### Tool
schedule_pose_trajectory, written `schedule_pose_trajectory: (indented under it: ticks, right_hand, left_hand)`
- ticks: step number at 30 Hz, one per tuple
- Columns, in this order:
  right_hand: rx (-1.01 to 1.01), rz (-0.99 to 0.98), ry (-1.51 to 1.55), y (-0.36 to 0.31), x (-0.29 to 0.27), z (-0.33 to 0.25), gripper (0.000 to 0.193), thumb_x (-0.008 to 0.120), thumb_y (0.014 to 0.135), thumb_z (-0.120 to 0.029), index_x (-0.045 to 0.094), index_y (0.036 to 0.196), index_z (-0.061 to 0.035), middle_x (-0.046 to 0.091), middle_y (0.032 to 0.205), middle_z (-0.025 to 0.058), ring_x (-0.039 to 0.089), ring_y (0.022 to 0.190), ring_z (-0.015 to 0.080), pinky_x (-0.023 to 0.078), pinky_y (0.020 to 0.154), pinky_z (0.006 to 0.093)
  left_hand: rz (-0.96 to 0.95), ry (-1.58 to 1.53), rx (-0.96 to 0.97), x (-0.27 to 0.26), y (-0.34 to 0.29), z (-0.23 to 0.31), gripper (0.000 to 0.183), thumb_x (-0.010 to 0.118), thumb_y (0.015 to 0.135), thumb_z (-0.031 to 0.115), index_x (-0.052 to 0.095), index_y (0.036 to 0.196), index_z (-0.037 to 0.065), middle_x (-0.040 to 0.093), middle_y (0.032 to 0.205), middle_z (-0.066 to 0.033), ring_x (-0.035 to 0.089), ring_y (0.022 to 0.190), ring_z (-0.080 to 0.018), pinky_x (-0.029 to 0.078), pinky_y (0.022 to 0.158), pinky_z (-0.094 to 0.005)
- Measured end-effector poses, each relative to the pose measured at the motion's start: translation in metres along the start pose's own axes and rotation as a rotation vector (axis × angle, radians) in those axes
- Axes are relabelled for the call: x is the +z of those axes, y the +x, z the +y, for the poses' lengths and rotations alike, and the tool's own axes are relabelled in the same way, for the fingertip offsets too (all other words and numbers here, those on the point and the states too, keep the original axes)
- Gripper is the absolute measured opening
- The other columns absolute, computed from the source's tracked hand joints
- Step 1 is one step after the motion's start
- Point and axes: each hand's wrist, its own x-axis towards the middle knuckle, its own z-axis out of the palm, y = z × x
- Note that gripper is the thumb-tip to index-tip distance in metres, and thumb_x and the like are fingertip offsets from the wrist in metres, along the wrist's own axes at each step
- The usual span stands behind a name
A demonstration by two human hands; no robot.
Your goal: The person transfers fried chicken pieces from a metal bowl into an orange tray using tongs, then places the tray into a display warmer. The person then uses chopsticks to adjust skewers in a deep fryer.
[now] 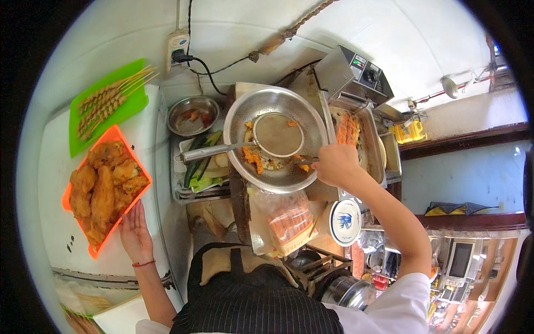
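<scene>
My left hand [136,231] lies palm up, fingers stretched out, its fingertips at the near right edge of an orange tray [143,158]. Browned fried chicken pieces [103,192] fill that tray. My right hand [338,165] is closed at the right rim of a large steel colander [239,119]. A thin dark metal utensil [305,162] juts from its fingers into the bowl; its kind is unclear. Inside the colander rests a round fine-mesh strainer [278,135], its handle [207,152] reaching over the left rim. Orange fried bits [253,160] lie around it.
Behind the tray, a green tray [83,139] carries several skewers [114,106]. A steel bowl [192,114] and cucumbers [201,161] sit left of the colander. To its right stands a deep fryer [353,72] beside orange food [347,129]. Nearer are bagged sausages [290,220] and a white lid [345,222].
</scene>
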Motion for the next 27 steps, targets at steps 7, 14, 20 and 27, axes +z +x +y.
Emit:
schedule_pose_trajectory:
  ticks: [7, 14, 20, 27]
  right_hand:
    - [-0.029, 0.051, -0.042, -0.004, -0.002, 0.019, 0.035, 0.062, 0.082, -0.037, 0.069, 0.072, -0.0043, 0.065, 0.070, 0.0133, 0.065, 0.069, 0.0303, 0.050, 0.061, 0.0399]
    - [-0.125, -0.013, -0.095, -0.019, -0.001, 0.005, 0.043, 0.056, 0.084, -0.044, 0.068, 0.068, -0.0056, 0.065, 0.065, 0.0109, 0.066, 0.066, 0.0276, 0.050, 0.055, 0.0384]
    - [-0.118, 0.084, -0.007, -0.025, -0.006, -0.022, 0.053, 0.053, 0.084, -0.052, 0.067, 0.063, -0.0048, 0.063, 0.062, 0.0119, 0.065, 0.061, 0.0271, 0.048, 0.051, 0.0384]
    - [0.015, 0.152, 0.233, 0.001, 0.020, -0.017, 0.055, 0.060, 0.078, -0.055, 0.066, 0.060, -0.0028, 0.062, 0.061, 0.0147, 0.064, 0.062, 0.0312, 0.050, 0.056, 0.0398]
  left_hand:
    - [0.019, 0.001, 0.040, 0.000, 0.000, -0.003, 0.036, 0.046, 0.096, 0.011, 0.034, 0.126, -0.005, 0.048, 0.121, -0.0259, 0.049, 0.116, -0.0380, 0.041, 0.105, -0.0452]
    - [0.058, -0.055, -0.132, 0.006, -0.015, -0.007, 0.028, 0.046, 0.095, 0.012, 0.037, 0.115, -0.006, 0.043, 0.124, -0.0292, 0.045, 0.119, -0.0395, 0.040, 0.105, -0.0459]
    - [0.195, -0.131, -0.268, 0.014, -0.029, -0.016, 0.024, 0.047, 0.095, 0.012, 0.037, 0.108, -0.006, 0.039, 0.124, -0.0322, 0.039, 0.123, -0.0424, 0.038, 0.106, -0.0474]
    - [0.161, -0.106, -0.256, 0.014, -0.021, -0.003, 0.023, 0.048, 0.095, 0.012, 0.041, 0.105, -0.008, 0.042, 0.125, -0.0316, 0.041, 0.123, -0.0405, 0.038, 0.107, -0.0449]
